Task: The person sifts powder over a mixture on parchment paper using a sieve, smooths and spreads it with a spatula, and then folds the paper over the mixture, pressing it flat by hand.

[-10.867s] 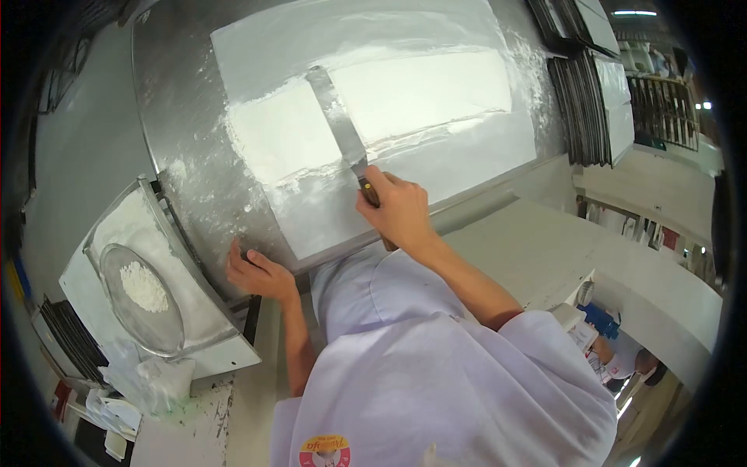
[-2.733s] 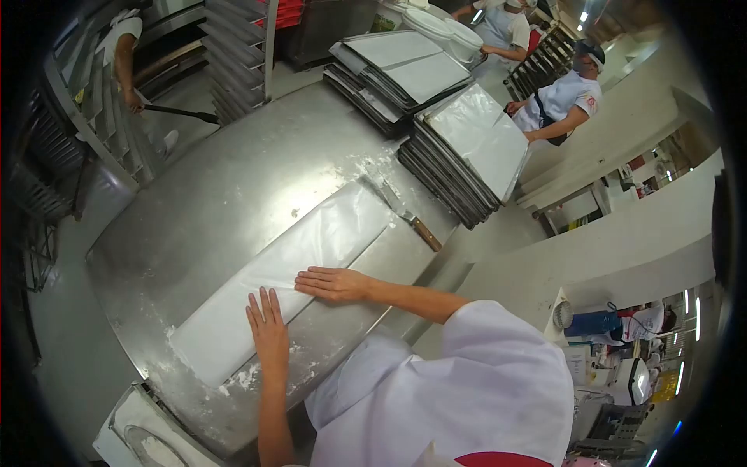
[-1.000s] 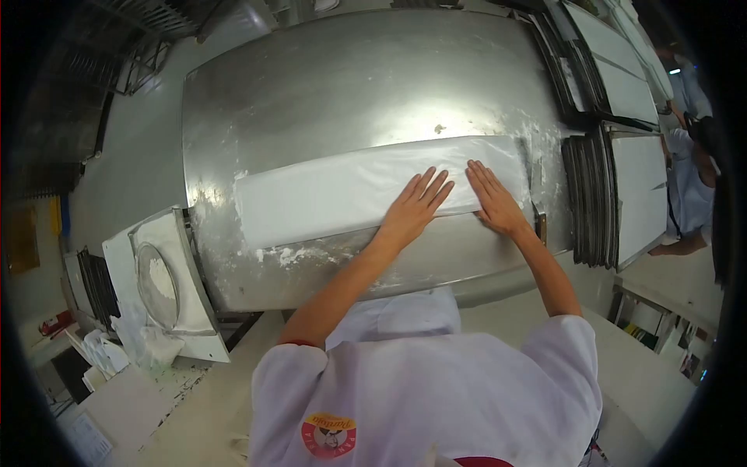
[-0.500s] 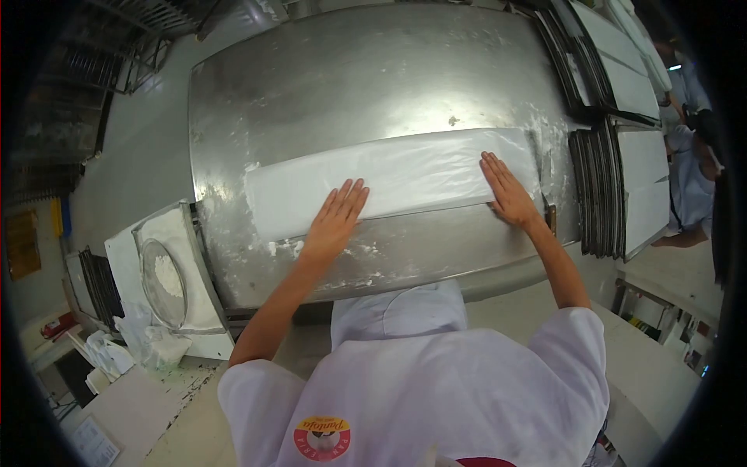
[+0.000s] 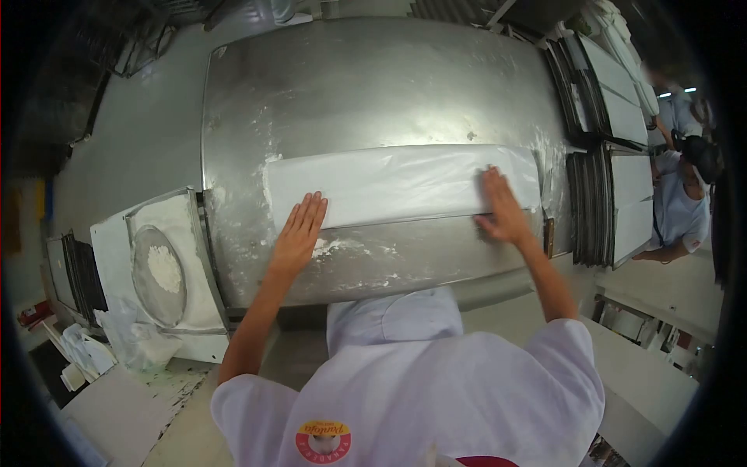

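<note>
Nearest, at the bottom of the frame, the person's white shirt (image 5: 443,397) stands against the near rim of the steel table (image 5: 373,86). A strip of steel dusted with white powder (image 5: 334,247) lies between that rim and the near edge of the folded white sheet (image 5: 405,187), which stretches flat across the middle of the frame. What the folds enclose is hidden.

Half a second ago the left hand (image 5: 299,237) was further in along the sheet; it has now slid out to the lower left corner, palm down, fingers straight and close together, gripping nothing. The right hand (image 5: 506,206) rests near the right end, also flat and holding nothing, its thumb now spread toward the near edge. The hands thus span almost the full length of the sheet; how hard they press cannot be told.

Sideways, room is tighter at the right: a brown handle (image 5: 549,237) lies just beyond the sheet's end, then a stack of trays (image 5: 595,210). At the left, powder-marked steel runs to the table edge, with a sieve (image 5: 170,303) beside it. Past the sheet's far edge, a broad stretch of steel reaches the top of the frame. Farther off, at the right, stands another person (image 5: 677,202).
</note>
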A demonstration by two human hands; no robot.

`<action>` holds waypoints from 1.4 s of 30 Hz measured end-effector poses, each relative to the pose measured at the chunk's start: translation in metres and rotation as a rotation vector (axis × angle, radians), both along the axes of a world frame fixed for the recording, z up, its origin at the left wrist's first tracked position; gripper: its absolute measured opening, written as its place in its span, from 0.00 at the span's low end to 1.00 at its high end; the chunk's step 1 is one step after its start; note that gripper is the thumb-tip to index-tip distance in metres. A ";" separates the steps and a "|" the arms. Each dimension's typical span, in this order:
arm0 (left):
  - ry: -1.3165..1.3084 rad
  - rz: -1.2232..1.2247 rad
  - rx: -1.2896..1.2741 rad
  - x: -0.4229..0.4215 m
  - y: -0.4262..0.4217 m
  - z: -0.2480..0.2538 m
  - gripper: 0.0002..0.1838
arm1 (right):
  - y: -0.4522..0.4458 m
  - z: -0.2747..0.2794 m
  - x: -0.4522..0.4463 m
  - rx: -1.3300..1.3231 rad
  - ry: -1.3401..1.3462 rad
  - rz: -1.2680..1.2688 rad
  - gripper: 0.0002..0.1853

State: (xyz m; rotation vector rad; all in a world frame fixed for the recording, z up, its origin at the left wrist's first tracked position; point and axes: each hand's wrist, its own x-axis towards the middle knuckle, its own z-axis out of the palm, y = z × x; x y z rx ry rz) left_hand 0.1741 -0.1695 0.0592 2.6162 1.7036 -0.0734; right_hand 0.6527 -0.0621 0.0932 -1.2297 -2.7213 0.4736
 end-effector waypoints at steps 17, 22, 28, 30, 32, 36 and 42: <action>-0.196 0.057 0.005 0.006 -0.002 -0.001 0.39 | 0.025 -0.014 -0.178 -0.010 -0.014 0.300 0.57; -0.148 0.087 -0.091 0.011 -0.002 0.008 0.40 | 0.033 -0.005 -0.104 -0.015 -0.089 0.183 0.60; -0.137 0.111 -0.125 0.010 -0.002 0.004 0.40 | 0.039 -0.004 -0.033 -0.028 -0.017 0.057 0.62; -0.118 0.114 -0.121 0.011 -0.002 0.005 0.39 | 0.040 -0.005 -0.017 -0.022 -0.003 0.031 0.63; -0.135 0.129 -0.123 0.014 -0.002 0.007 0.38 | 0.039 -0.011 -0.002 -0.020 0.024 -0.026 0.65; -0.059 0.140 -0.126 0.014 -0.002 0.009 0.35 | 0.035 -0.017 0.026 -0.057 0.056 -0.140 0.67; -0.335 0.183 -0.042 0.092 0.006 0.014 0.45 | 0.031 -0.020 0.038 -0.070 0.111 -0.216 0.68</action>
